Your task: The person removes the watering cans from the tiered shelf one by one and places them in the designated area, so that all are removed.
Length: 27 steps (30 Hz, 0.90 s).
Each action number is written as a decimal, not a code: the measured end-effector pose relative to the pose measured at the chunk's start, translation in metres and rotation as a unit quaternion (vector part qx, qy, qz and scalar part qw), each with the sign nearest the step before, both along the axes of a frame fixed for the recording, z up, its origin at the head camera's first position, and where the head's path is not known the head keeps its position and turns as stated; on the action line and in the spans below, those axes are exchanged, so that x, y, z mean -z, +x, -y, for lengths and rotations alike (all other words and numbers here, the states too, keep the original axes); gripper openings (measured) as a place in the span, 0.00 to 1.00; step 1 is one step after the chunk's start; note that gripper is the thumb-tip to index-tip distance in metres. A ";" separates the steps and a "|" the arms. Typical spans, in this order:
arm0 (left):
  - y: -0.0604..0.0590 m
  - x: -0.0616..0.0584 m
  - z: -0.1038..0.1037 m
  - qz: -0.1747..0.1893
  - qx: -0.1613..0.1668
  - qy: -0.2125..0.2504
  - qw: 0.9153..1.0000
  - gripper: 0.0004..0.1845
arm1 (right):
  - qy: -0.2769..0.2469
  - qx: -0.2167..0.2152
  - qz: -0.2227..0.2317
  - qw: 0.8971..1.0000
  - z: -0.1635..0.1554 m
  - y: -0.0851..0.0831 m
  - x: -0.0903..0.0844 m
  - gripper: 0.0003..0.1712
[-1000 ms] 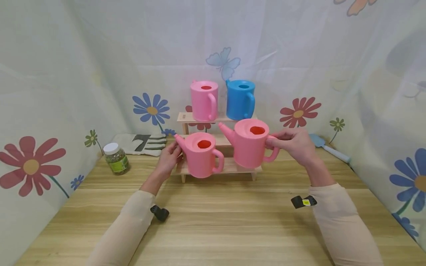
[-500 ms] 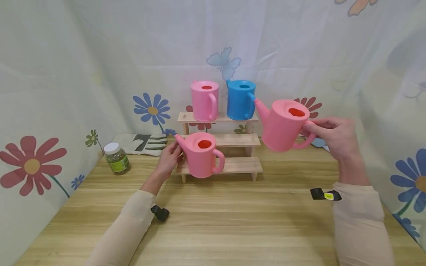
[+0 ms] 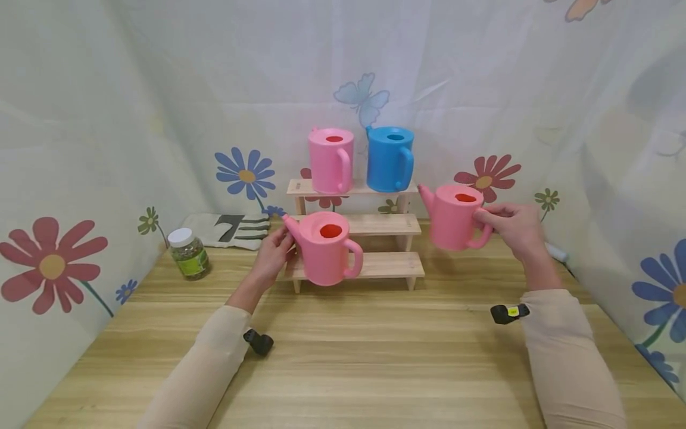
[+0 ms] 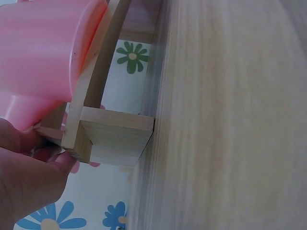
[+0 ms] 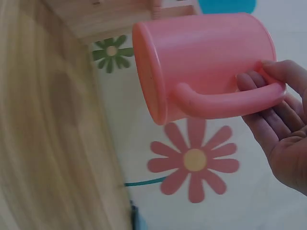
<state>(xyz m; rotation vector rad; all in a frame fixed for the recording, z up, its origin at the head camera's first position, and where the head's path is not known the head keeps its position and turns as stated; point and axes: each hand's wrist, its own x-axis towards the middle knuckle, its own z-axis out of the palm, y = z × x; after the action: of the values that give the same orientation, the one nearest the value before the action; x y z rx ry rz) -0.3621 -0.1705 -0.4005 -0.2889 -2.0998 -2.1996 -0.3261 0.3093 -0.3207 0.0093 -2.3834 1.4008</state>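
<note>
My right hand holds a pink watering can by its handle, up in the air to the right of a three-step wooden stand. The right wrist view shows fingers curled round the handle. A second pink watering can sits on the lowest step, spout to the left. Beside that spout, my left hand pinches the left end of the step; the left wrist view shows its fingertips at the board's end. On the top step stand another pink watering can and a blue watering can.
At the back left lie a work glove and a white-lidded jar. Part of a pale handle shows behind the right forearm. A flowered curtain closes off the back and sides of the wooden table.
The right hand has carried its pink watering can away from the stand, first up and right, then somewhat lower and further back. My left hand has kept its place at the step.
</note>
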 end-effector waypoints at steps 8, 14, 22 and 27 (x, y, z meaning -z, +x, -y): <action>-0.001 -0.001 -0.001 -0.005 -0.002 -0.008 1.000 0.23 | -0.003 0.024 0.041 0.999 0.012 -0.021 0.028 0.31; 0.002 0.000 -0.001 -0.006 0.002 -0.006 1.000 0.23 | -0.042 0.022 0.058 0.997 0.022 -0.035 0.044 0.30; 0.002 0.001 0.002 -0.011 0.001 -0.005 1.000 0.22 | -0.069 -0.002 0.078 0.995 0.035 -0.061 0.049 0.29; 0.002 0.000 0.001 -0.012 0.004 -0.004 1.000 0.22 | -0.083 -0.010 0.089 0.993 0.039 -0.072 0.054 0.27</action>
<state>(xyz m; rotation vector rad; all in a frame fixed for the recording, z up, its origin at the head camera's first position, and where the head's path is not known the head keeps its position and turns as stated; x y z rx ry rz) -0.3604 -0.1713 -0.4008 -0.3213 -2.0985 -2.1823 -0.3978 0.2704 -0.3752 -0.1430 -2.4031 1.6685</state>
